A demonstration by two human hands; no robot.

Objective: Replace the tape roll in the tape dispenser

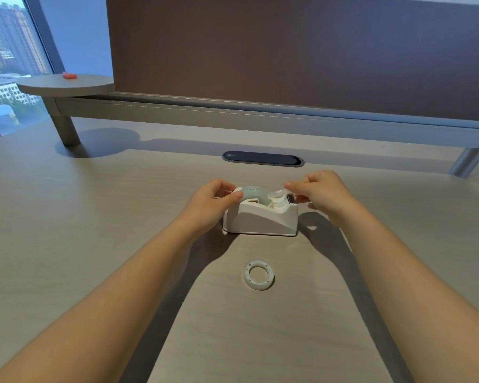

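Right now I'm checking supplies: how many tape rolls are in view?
2. One tape roll sits in the white dispenser, between the left hand and right hand. A white ring, maybe an empty core, lies flat on the desk nearer the person.

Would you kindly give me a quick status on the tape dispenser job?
Left hand pinching pale tape roll seated in white plastic dispenser. Right hand at cutter end, fingers closed. White empty ring core lies apart on desk. Nothing obstructing.
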